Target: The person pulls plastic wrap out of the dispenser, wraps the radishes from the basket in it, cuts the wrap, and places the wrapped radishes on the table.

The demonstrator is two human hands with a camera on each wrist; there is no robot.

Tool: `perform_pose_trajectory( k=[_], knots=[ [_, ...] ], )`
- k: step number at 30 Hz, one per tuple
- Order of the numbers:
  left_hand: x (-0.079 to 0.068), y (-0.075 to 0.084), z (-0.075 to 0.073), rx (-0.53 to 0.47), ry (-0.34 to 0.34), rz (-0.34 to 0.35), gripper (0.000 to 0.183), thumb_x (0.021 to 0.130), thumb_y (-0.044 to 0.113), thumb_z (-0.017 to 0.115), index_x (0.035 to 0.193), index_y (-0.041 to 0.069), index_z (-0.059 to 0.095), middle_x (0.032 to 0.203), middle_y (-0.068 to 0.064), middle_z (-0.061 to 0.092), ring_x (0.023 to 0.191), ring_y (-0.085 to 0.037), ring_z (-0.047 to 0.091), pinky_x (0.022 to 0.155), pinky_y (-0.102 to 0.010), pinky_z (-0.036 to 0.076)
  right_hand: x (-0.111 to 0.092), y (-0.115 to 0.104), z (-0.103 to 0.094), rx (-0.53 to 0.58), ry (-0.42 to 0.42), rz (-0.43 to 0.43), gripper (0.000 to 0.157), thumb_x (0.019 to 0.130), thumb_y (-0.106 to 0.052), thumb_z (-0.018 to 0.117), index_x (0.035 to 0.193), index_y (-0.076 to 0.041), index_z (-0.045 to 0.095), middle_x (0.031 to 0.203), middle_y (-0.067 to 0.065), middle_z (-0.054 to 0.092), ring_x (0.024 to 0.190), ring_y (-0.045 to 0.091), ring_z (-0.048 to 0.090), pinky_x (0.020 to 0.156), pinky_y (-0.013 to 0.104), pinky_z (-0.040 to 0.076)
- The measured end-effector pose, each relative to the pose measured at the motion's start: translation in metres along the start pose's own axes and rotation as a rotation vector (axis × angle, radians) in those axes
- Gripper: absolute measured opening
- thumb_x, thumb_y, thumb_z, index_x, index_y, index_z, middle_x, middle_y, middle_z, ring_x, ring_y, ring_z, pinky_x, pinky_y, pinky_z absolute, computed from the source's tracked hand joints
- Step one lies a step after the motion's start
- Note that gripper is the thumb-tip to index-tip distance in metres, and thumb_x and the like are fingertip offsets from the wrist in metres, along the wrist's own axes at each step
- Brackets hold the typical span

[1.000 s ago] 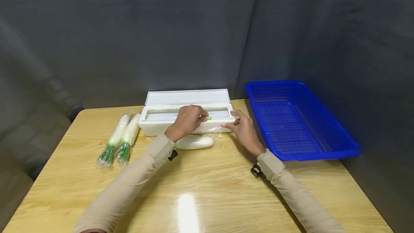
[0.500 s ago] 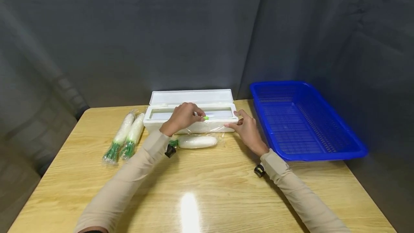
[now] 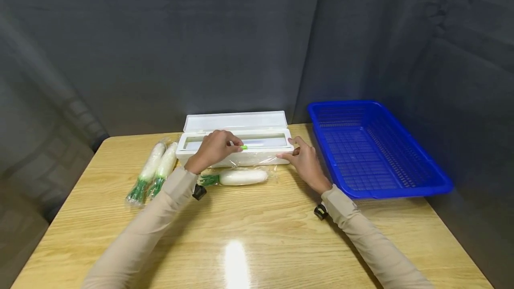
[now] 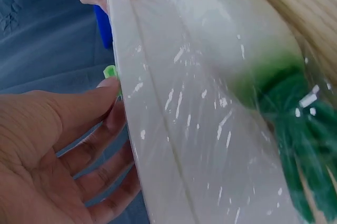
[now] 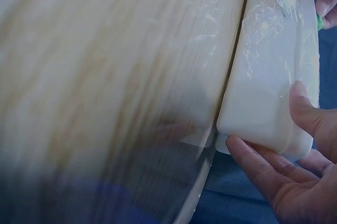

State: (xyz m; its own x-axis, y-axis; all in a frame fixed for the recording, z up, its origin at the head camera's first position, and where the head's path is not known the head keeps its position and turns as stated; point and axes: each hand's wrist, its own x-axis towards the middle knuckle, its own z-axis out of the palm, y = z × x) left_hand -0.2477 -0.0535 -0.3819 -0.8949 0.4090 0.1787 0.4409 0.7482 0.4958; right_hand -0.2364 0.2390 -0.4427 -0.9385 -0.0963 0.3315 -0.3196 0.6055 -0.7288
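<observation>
A long white plastic wrap dispenser [image 3: 257, 160] stands at the back of the table, its lid raised behind it. My left hand [image 3: 214, 148] pinches the small green slide cutter [image 3: 244, 147] on its front edge between thumb and index finger; the other fingers curve loosely in the left wrist view. My right hand [image 3: 306, 164] grips the dispenser's right end, thumb on the front face and fingers round the end. Clear film hangs over the front face. Just in front lies a white radish [image 3: 242, 177] with green tops [image 4: 287, 84], film over it.
Two more film-wrapped radishes, an outer one [image 3: 152, 159] and an inner one [image 3: 167, 164], lie left of the dispenser. A blue plastic basket [image 3: 327, 159] stands at the right, close to my right hand. Dark curtains [image 3: 249, 48] hang behind the wooden table [image 3: 281, 235].
My left hand has slid the green cutter leftward along the dispenser's edge, and the front radish's green tops have come into sight. The right hand keeps its grip on the right end.
</observation>
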Motion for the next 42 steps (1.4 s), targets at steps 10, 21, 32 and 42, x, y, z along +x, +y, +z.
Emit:
perform_pose_trajectory(
  k=[10, 21, 32, 42],
  knots=[
    [-0.010, -0.013, -0.002, 0.161, 0.142, 0.166, 0.013, 0.090, 0.016, 0.082, 0.102, 0.011, 0.084, 0.098, -0.004, 0.080, 0.079, -0.020, 0.073, 0.074, -0.046, 0.057, 0.001, 0.000, -0.004, -0.032, 0.020, -0.012, 0.048, 0.086, -0.023, 0.087, 0.122, 0.000, 0.065, 0.062, 0.010, 0.062, 0.055, 0.011, 0.049, 0.048, 0.023, 0.035],
    [-0.021, -0.035, -0.017, 0.173, 0.154, 0.134, 0.014, 0.089, 0.015, 0.083, 0.101, 0.009, 0.084, 0.096, -0.005, 0.080, 0.076, -0.022, 0.072, 0.069, -0.043, 0.056, 0.000, 0.002, -0.006, -0.028, 0.025, -0.023, 0.050, 0.088, -0.022, 0.086, 0.125, 0.002, 0.064, 0.065, 0.013, 0.065, 0.057, 0.015, 0.054, 0.049, 0.023, 0.038],
    [-0.035, -0.056, -0.030, 0.192, 0.178, 0.117, 0.013, 0.087, 0.012, 0.083, 0.099, 0.008, 0.084, 0.093, -0.006, 0.080, 0.068, -0.021, 0.068, 0.063, -0.041, 0.052, 0.000, 0.007, -0.008, -0.037, 0.029, -0.015, 0.047, 0.087, -0.024, 0.086, 0.122, -0.001, 0.065, 0.069, 0.016, 0.069, 0.059, 0.016, 0.059, 0.051, 0.023, 0.041],
    [-0.047, -0.066, -0.040, 0.251, 0.228, 0.145, 0.013, 0.083, 0.012, 0.086, 0.096, 0.010, 0.085, 0.094, -0.008, 0.081, 0.082, -0.031, 0.073, 0.077, -0.052, 0.049, 0.001, 0.007, 0.000, -0.007, 0.007, -0.020, 0.046, 0.088, -0.024, 0.086, 0.120, 0.000, 0.064, 0.075, 0.018, 0.072, 0.058, 0.014, 0.058, 0.050, 0.024, 0.041]
  ],
)
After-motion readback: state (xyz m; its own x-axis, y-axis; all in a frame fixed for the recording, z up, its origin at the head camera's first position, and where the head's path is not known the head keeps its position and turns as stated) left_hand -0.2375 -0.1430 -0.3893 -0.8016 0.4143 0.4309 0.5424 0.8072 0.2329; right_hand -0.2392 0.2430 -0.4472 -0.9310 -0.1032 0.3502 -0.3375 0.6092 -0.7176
